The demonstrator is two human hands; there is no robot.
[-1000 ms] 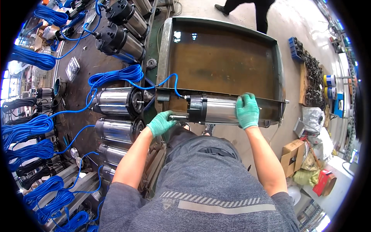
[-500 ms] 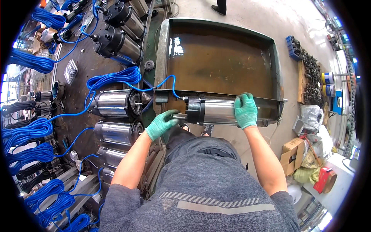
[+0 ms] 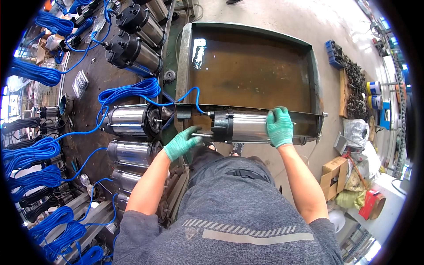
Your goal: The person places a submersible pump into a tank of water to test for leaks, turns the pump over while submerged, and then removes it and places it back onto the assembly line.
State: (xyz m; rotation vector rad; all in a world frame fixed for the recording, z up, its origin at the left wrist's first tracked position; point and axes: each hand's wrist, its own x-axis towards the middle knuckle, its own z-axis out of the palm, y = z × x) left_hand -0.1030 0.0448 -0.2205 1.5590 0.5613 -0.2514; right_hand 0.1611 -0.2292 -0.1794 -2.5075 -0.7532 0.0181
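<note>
A submersible pump (image 3: 249, 126) with a shiny steel cylinder and black end lies on its side across the near part of a water tank (image 3: 187, 66). My right hand (image 3: 280, 126), in a green glove, is closed over the steel cylinder. At the black end, my gloved left hand (image 3: 182, 143) has its fingers closed around a short silvery metal piece (image 3: 204, 133); whether that piece is fixed to the pump is unclear. A blue cable (image 3: 194, 90) runs from the pump's black end to a coil (image 3: 128, 92) on the left.
On the dark workbench (image 3: 88, 117) at left, several steel pumps (image 3: 132, 119) lie in a row beside coiled blue cables (image 3: 33, 176). Brown water fills the tank. A cardboard box (image 3: 334, 176) and a blue crate (image 3: 334, 54) stand on the floor at right.
My left hand has shifted slightly left; my right hand and the pump look almost unmoved. The bright reflection on the water has changed shape, and the foot at the top has moved away.
</note>
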